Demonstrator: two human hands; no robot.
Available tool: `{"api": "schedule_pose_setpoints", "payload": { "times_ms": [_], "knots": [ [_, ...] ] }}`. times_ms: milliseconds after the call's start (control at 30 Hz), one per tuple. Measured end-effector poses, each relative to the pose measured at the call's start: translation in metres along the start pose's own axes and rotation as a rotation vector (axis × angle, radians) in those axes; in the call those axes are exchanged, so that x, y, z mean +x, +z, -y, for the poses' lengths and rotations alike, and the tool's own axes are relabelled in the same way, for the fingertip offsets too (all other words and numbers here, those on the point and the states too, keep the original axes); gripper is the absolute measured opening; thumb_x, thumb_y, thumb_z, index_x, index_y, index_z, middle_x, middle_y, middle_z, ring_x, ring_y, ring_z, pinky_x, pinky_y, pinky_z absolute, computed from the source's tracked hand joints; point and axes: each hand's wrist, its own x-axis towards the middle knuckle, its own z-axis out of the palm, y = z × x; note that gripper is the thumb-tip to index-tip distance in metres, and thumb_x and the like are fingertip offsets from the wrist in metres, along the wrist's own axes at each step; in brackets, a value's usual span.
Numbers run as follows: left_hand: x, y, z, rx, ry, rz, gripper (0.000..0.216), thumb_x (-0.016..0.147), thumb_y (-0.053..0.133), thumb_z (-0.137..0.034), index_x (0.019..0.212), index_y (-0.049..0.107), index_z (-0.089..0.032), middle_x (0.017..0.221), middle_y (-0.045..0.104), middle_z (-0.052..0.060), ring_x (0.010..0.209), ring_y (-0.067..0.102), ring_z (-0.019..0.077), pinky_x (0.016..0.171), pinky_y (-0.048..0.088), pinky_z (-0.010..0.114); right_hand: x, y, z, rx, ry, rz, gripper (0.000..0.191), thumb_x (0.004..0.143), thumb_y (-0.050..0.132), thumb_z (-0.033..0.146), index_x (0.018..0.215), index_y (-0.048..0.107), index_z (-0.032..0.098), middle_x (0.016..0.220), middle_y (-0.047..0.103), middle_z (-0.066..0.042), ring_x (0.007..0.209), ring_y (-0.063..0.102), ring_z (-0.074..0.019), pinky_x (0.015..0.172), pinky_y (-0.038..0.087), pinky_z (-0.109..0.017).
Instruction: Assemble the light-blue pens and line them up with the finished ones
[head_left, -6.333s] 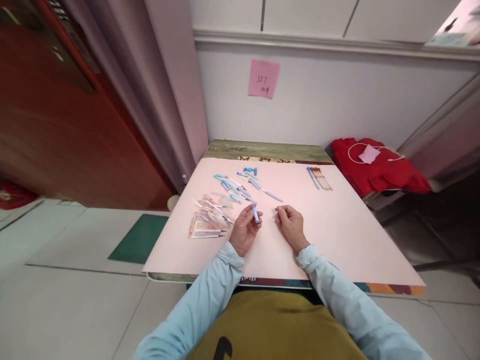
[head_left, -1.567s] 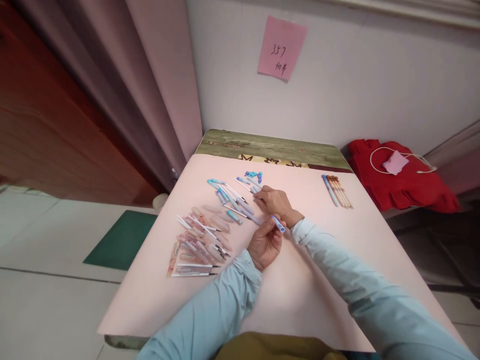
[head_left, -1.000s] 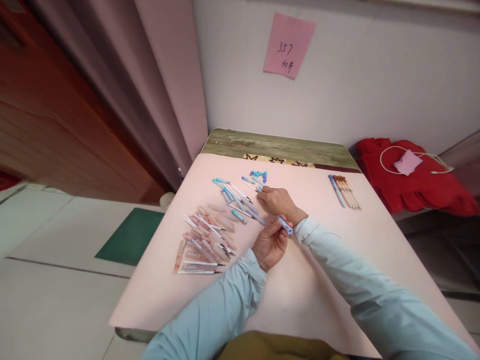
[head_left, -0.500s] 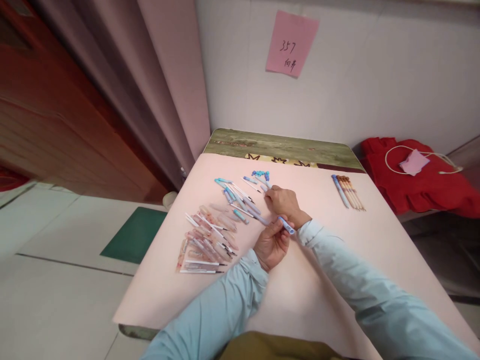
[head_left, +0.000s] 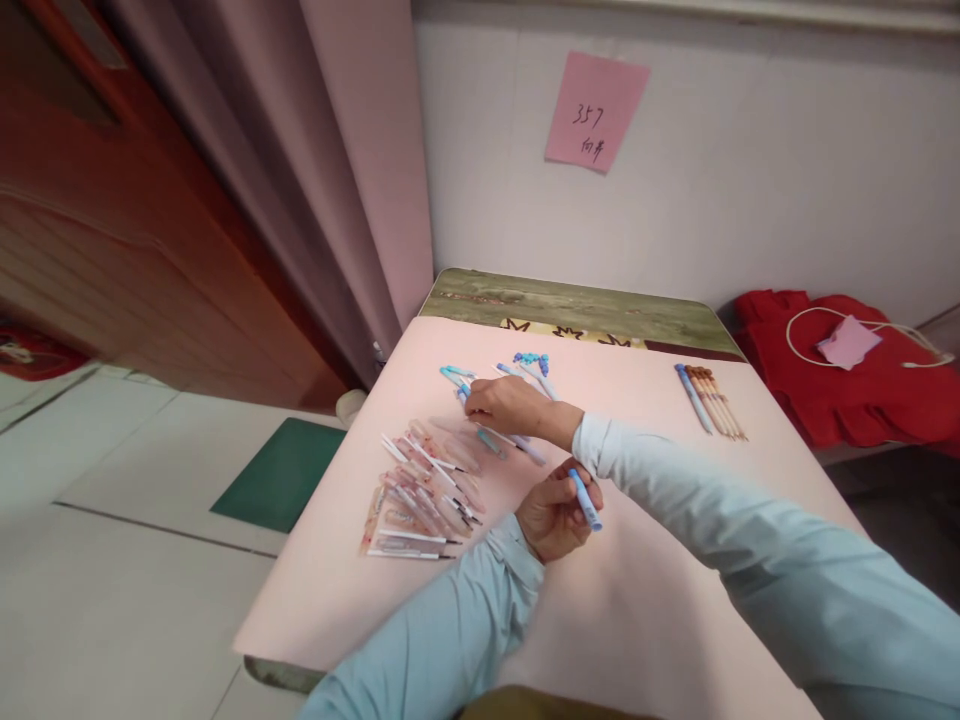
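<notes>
My left hand [head_left: 555, 515] is closed round a short blue pen barrel [head_left: 585, 498], held just above the pink sheet [head_left: 660, 580]. My right hand [head_left: 506, 403] reaches across to the left and rests, fingers curled, on a scatter of blue pen parts [head_left: 487, 400]; whether it grips one is hidden. A small cluster of blue caps [head_left: 532, 359] lies just beyond it. Clear wrappers with thin refills [head_left: 420, 490] lie in a pile to the left of my left hand.
A row of finished pens [head_left: 711, 400] lies at the far right of the sheet. The green table edge [head_left: 570, 300] meets the wall, which carries a pink note [head_left: 595, 113]. Red cloth with a cable [head_left: 840, 370] lies to the right; a curtain [head_left: 352, 180] hangs left.
My right hand has slid left from the blue caps onto the pile of blue pen parts. My left hand has tipped the blue barrel downward and drawn back a little.
</notes>
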Motion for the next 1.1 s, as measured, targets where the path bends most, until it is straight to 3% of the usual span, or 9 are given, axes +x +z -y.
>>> {"api": "schedule_pose_setpoints", "payload": {
  "times_ms": [300, 467, 567, 700, 767, 833, 967, 1100],
  "knots": [
    [-0.001, 0.000, -0.002, -0.128, 0.081, -0.105, 0.024, 0.069, 0.080, -0.019, 0.085, 0.063, -0.012, 0.068, 0.057, -0.001, 0.047, 0.050, 0.0001, 0.040, 0.036, 0.004, 0.026, 0.023, -0.002, -0.192, -0.107, 0.197, 0.023, 0.091, 0.049, 0.018, 0.091, 0.071, 0.013, 0.097, 0.069, -0.012, 0.078, 0.064, -0.0190, 0.064, 0.040, -0.027],
    [-0.001, -0.002, -0.001, -0.094, 0.053, -0.127, 0.022, 0.071, 0.078, -0.019, 0.083, 0.061, -0.011, 0.070, 0.058, 0.001, 0.048, 0.054, 0.0009, 0.042, 0.039, 0.005, 0.028, 0.023, 0.008, -0.228, -0.140, 0.203, 0.025, 0.091, 0.044, 0.011, 0.093, 0.069, 0.009, 0.095, 0.068, -0.015, 0.075, 0.065, -0.0193, 0.063, 0.042, -0.028],
    [0.000, 0.001, -0.003, -0.072, 0.054, -0.111, 0.023, 0.072, 0.078, -0.020, 0.084, 0.062, -0.012, 0.070, 0.060, 0.001, 0.047, 0.053, 0.0012, 0.041, 0.039, 0.005, 0.018, 0.006, 0.001, -0.121, 0.001, 0.021, 0.024, 0.092, 0.046, 0.016, 0.095, 0.069, 0.012, 0.097, 0.069, -0.012, 0.076, 0.065, -0.0186, 0.065, 0.043, -0.028],
    [0.002, 0.005, -0.005, -0.044, 0.027, -0.065, 0.023, 0.074, 0.077, -0.021, 0.089, 0.061, -0.012, 0.069, 0.061, 0.001, 0.047, 0.053, 0.0018, 0.041, 0.038, 0.006, -0.030, -0.007, -0.022, 0.105, 0.456, -0.353, 0.024, 0.092, 0.047, 0.024, 0.093, 0.070, 0.016, 0.087, 0.070, -0.006, 0.076, 0.062, -0.0151, 0.068, 0.042, -0.024],
    [0.003, 0.007, -0.005, -0.048, 0.025, -0.078, 0.023, 0.075, 0.076, -0.020, 0.090, 0.061, -0.011, 0.069, 0.062, 0.001, 0.048, 0.053, 0.0018, 0.040, 0.037, 0.005, -0.066, 0.001, -0.027, 0.164, 0.661, -0.361, 0.023, 0.089, 0.051, 0.028, 0.083, 0.071, 0.017, 0.076, 0.069, -0.003, 0.067, 0.060, -0.0142, 0.064, 0.040, -0.023],
    [0.004, 0.009, -0.005, -0.039, 0.025, -0.098, 0.022, 0.076, 0.075, -0.019, 0.091, 0.061, -0.011, 0.070, 0.062, 0.001, 0.048, 0.053, 0.0018, 0.040, 0.037, 0.005, -0.098, 0.017, -0.024, 0.152, 0.761, -0.287, 0.018, 0.085, 0.056, 0.028, 0.079, 0.071, 0.019, 0.076, 0.069, -0.002, 0.067, 0.060, -0.0145, 0.063, 0.039, -0.023],
    [0.004, 0.012, -0.006, 0.011, 0.023, -0.087, 0.021, 0.076, 0.075, -0.019, 0.090, 0.062, -0.012, 0.071, 0.063, 0.002, 0.046, 0.053, 0.0020, 0.039, 0.038, 0.006, -0.129, 0.044, -0.008, 0.123, 0.710, -0.192, 0.016, 0.089, 0.056, 0.028, 0.088, 0.070, 0.022, 0.091, 0.069, -0.001, 0.078, 0.062, -0.0140, 0.066, 0.039, -0.022],
    [0.005, 0.013, -0.008, -0.040, 0.045, -0.160, 0.013, 0.081, 0.070, -0.016, 0.091, 0.063, -0.012, 0.071, 0.063, 0.002, 0.048, 0.055, 0.0023, 0.041, 0.041, 0.006, -0.122, 0.039, -0.006, 0.066, 0.711, -0.198, 0.023, 0.095, 0.050, 0.036, 0.098, 0.070, 0.025, 0.098, 0.067, -0.001, 0.081, 0.063, -0.0143, 0.066, 0.040, -0.023]
  ]
}}
